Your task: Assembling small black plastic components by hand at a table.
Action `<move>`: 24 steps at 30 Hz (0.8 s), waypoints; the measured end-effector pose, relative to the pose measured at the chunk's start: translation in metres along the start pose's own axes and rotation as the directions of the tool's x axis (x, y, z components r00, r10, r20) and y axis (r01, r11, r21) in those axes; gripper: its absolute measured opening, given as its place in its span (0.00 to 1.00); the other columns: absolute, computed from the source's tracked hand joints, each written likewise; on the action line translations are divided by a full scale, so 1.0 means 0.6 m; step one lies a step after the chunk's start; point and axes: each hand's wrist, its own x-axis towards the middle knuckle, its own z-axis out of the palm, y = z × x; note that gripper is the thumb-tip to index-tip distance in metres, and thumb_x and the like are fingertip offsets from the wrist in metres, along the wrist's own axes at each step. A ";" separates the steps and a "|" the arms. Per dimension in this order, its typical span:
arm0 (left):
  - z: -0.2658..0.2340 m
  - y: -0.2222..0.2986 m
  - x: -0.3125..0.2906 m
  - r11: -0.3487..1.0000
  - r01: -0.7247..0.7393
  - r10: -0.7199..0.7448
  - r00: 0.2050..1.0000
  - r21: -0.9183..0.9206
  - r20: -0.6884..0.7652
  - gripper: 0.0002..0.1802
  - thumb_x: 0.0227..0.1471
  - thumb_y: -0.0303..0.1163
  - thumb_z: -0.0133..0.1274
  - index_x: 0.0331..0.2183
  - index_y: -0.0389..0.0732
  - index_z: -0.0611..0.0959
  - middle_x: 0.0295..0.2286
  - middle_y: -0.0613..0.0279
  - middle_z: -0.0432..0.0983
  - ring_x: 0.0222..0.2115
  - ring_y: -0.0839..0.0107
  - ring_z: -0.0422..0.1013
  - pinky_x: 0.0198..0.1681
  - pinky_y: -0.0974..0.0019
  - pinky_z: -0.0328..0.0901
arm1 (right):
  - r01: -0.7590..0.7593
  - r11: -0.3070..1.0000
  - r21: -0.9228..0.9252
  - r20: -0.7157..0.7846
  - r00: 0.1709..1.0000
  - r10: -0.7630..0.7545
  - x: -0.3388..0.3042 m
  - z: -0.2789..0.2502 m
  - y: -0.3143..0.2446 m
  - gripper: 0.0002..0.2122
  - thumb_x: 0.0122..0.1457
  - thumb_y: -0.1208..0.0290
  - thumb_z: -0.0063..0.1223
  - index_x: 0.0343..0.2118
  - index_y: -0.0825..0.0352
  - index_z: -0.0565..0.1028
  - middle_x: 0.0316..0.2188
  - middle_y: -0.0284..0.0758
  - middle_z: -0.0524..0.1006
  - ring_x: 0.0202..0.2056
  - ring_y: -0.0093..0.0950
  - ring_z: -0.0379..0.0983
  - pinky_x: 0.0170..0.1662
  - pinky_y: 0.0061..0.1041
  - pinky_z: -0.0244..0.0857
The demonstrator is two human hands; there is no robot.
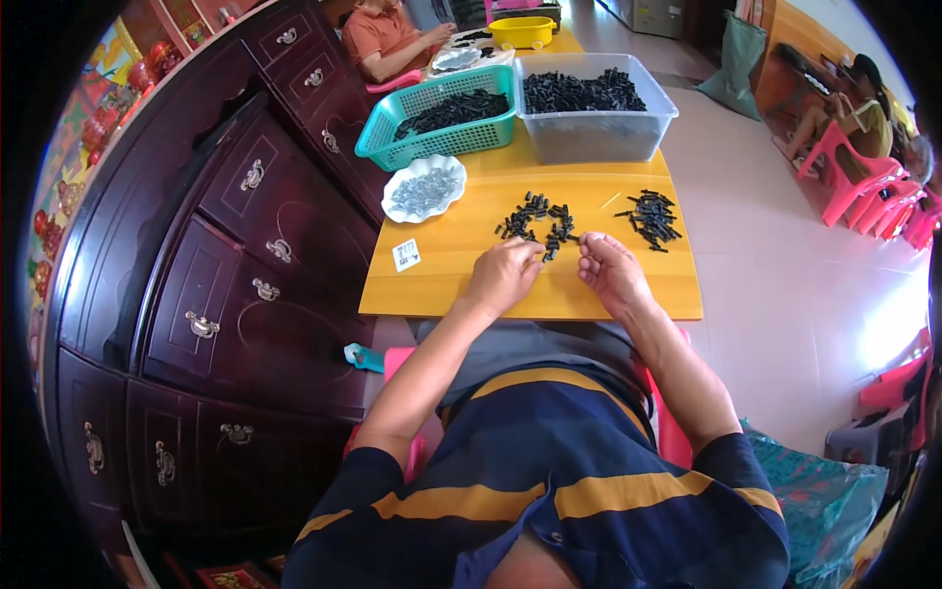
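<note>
Where the dark wooden cabinet [226, 245] fills the left of the view, a yellow table [461, 285] stands just beside it. On the table's left part lie a small white label card [406, 254] and a scalloped white dish [423, 188] of pale metal bits; behind them stands a teal basket [442, 113] of black parts. The left hand [502, 275] rests on the table with fingers curled, pinching a small black piece at the near edge of a loose pile of black parts [538, 218] — the piece is too small to tell its long axis or heading. The right hand [608, 270] lies just beside it, fingers bent inward; whether it holds anything cannot be told. Farther right, a second pile of short black rods [653, 218] lies mostly with long axes running left to right, and a clear tub [594, 108] of black parts stands behind.
</note>
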 end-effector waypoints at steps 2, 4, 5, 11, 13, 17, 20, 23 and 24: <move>0.009 0.001 0.004 0.997 0.004 0.000 0.999 0.076 -0.043 0.09 0.50 0.30 0.60 0.36 0.40 0.86 0.31 0.55 0.80 0.31 0.55 0.77 0.35 0.56 0.72 | 0.009 1.000 0.000 -0.010 1.000 -0.009 -0.002 0.003 -0.001 0.05 0.65 0.67 0.53 0.37 0.61 0.76 0.28 0.24 0.75 0.27 0.16 0.72 0.34 0.17 0.69; 0.013 0.007 0.011 0.994 0.014 -0.012 1.000 0.107 -0.024 0.09 0.50 0.31 0.60 0.35 0.40 0.86 0.30 0.56 0.80 0.30 0.55 0.77 0.34 0.56 0.72 | 0.021 1.000 -0.003 -0.020 1.000 -0.021 -0.004 0.005 -0.003 0.04 0.65 0.67 0.53 0.37 0.60 0.75 0.28 0.24 0.74 0.27 0.16 0.72 0.34 0.17 0.69; 0.015 0.011 0.013 0.990 0.022 -0.022 1.000 0.142 -0.004 0.08 0.50 0.32 0.60 0.33 0.41 0.86 0.29 0.56 0.79 0.30 0.54 0.77 0.34 0.55 0.72 | 0.020 1.000 -0.006 -0.024 1.000 -0.020 -0.004 0.004 -0.003 0.04 0.65 0.67 0.53 0.37 0.60 0.75 0.28 0.24 0.74 0.27 0.16 0.72 0.34 0.17 0.69; 0.038 0.016 0.017 0.980 0.027 -0.022 0.999 0.198 -0.026 0.08 0.50 0.36 0.60 0.28 0.42 0.84 0.27 0.56 0.77 0.27 0.54 0.76 0.30 0.54 0.70 | 0.011 1.000 -0.014 -0.033 0.999 -0.011 -0.004 0.006 -0.003 0.04 0.65 0.67 0.53 0.37 0.61 0.75 0.28 0.24 0.74 0.27 0.16 0.72 0.34 0.17 0.69; 0.046 0.011 0.018 0.977 0.018 -0.009 0.999 0.213 -0.043 0.08 0.51 0.36 0.60 0.27 0.42 0.84 0.26 0.57 0.77 0.27 0.54 0.76 0.30 0.54 0.70 | -0.002 1.000 -0.012 -0.024 1.000 0.002 -0.001 0.004 0.001 0.05 0.65 0.67 0.53 0.38 0.62 0.75 0.27 0.24 0.75 0.26 0.16 0.72 0.33 0.17 0.69; 0.053 0.006 0.014 0.968 0.026 -0.009 0.998 0.248 -0.070 0.08 0.51 0.34 0.59 0.25 0.41 0.82 0.26 0.57 0.76 0.26 0.54 0.75 0.29 0.55 0.70 | -0.026 0.999 -0.023 0.006 1.000 0.027 0.000 0.005 0.002 0.05 0.65 0.67 0.54 0.38 0.63 0.76 0.27 0.25 0.75 0.26 0.16 0.72 0.33 0.17 0.70; 0.047 0.010 0.005 0.988 0.024 -0.007 0.993 0.151 -0.114 0.06 0.50 0.32 0.60 0.27 0.41 0.82 0.26 0.57 0.76 0.26 0.55 0.76 0.29 0.56 0.70 | -0.020 0.998 -0.064 -0.005 1.000 0.020 0.002 0.002 0.006 0.05 0.65 0.67 0.54 0.39 0.63 0.76 0.27 0.25 0.75 0.26 0.16 0.72 0.32 0.17 0.68; 0.041 0.011 0.000 0.997 -0.033 0.050 0.969 0.071 -0.242 0.05 0.50 0.28 0.60 0.29 0.40 0.81 0.27 0.57 0.77 0.26 0.56 0.76 0.29 0.57 0.70 | 0.036 0.979 -0.198 0.016 0.999 -0.033 0.004 0.000 0.014 0.06 0.65 0.68 0.54 0.39 0.63 0.76 0.27 0.25 0.75 0.27 0.16 0.71 0.32 0.16 0.65; 0.039 0.011 -0.002 0.997 -0.031 0.047 0.968 0.070 -0.245 0.05 0.50 0.28 0.60 0.29 0.40 0.81 0.27 0.57 0.77 0.26 0.56 0.76 0.29 0.57 0.70 | 0.098 0.945 -0.311 0.032 0.995 -0.093 0.003 0.002 0.017 0.06 0.65 0.68 0.53 0.39 0.64 0.76 0.28 0.25 0.75 0.27 0.16 0.70 0.32 0.16 0.64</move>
